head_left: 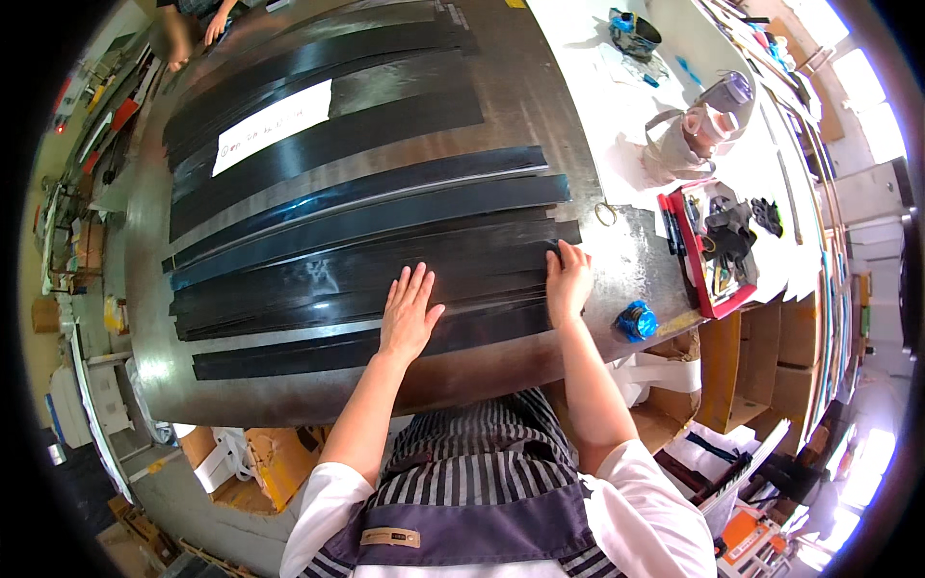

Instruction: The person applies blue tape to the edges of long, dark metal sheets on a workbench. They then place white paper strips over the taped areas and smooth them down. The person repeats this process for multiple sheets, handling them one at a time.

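Long black flat strips lie side by side in stacks across the dark table. My left hand rests flat on the nearer stack, fingers outstretched and together, thumb apart. At the right end of the same stack, my right hand has its thumb and fingers closed on a strip's end; its fingertips are partly hidden. A separate narrow bundle of black strips lies along the near edge, close below my left hand. Farther off, glossy blue-black strips run parallel to it.
A white paper with handwriting lies on the far stacks. To the right are a blue tape roll, a thin ring, a red box of small items, a bag and a dark cup. Another person's hand is at far left.
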A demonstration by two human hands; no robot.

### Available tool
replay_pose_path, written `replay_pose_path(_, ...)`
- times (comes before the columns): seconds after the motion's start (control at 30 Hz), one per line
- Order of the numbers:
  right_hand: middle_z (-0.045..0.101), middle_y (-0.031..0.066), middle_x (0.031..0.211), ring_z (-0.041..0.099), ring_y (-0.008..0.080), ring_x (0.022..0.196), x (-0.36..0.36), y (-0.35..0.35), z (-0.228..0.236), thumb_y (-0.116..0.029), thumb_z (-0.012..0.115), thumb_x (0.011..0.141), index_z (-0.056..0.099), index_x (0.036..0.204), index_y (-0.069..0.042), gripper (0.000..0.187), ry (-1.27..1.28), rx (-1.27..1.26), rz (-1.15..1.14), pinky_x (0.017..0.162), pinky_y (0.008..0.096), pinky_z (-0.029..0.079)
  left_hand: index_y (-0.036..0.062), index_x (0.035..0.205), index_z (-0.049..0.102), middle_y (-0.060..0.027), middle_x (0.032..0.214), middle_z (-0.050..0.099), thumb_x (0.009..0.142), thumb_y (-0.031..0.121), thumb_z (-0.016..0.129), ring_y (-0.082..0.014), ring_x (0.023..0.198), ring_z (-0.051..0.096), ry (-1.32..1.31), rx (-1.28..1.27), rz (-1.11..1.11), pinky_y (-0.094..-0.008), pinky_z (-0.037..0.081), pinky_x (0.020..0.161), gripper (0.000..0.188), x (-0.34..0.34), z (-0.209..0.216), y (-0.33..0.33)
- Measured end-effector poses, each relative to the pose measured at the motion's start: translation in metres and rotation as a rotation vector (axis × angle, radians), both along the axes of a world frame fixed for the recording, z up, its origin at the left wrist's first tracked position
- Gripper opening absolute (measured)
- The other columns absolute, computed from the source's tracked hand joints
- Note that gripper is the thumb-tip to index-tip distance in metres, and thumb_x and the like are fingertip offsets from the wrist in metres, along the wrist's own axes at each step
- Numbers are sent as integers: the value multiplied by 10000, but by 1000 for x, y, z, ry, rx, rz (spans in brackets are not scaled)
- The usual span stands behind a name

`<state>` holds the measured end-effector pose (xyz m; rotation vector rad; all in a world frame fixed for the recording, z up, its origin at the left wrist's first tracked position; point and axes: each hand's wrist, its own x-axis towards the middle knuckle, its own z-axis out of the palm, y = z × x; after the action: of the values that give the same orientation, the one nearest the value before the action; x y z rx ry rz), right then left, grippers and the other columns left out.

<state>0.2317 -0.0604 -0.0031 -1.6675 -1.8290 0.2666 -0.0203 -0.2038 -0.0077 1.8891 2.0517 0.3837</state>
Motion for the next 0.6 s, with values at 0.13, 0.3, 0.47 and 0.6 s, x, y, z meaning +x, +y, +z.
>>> replay_pose_path(0.13, 554, 159, 1253, 501, 365, 1156, -20, -23, -8, -199, 661, 901, 590, 1256, 32, 430, -167, -24, -25, 1003, 441, 431, 102, 1521, 343, -96, 1616, 259, 978, 373, 561, -322, 1491, 227, 8, -42, -17, -456, 205, 1219, 645, -1, -2, 0)
replay_pose_path(0.3, 571, 157, 1200, 525, 343, 1128, -16, -28, -2, -132, 746, 840, 606, 1166, -2, 378, 194, -47, -39, 963, 419, 442, 94, 1519, 344, -102, 1620, 246, 969, 395, 572, -324, 1496, 212, -10, -62, -19, -458, 183, 1224, 667, 0, 1, 1)
replay_pose_path(0.47, 662, 79, 776, 609, 179, 674, -2, -11, 36, 3, 736, 826, 675, 893, -14, 92, 441, 26, 117, 652, 261, 483, 57, 1352, 544, -135, 1525, 405, 957, 313, 615, -332, 1411, 375, -206, 122, 45, -443, 329, 1148, 476, -3, 9, 2)
replay_pose_path(0.6, 705, -4, 815, 608, 70, 749, 1, -14, 113, -4, 710, 869, 746, 972, -18, 110, 525, -190, 201, 661, 249, 496, -20, 884, 714, -150, 1014, 719, 992, 208, 587, -227, 905, 702, -683, 350, 384, -333, 565, 801, 283, -2, 50, -13)
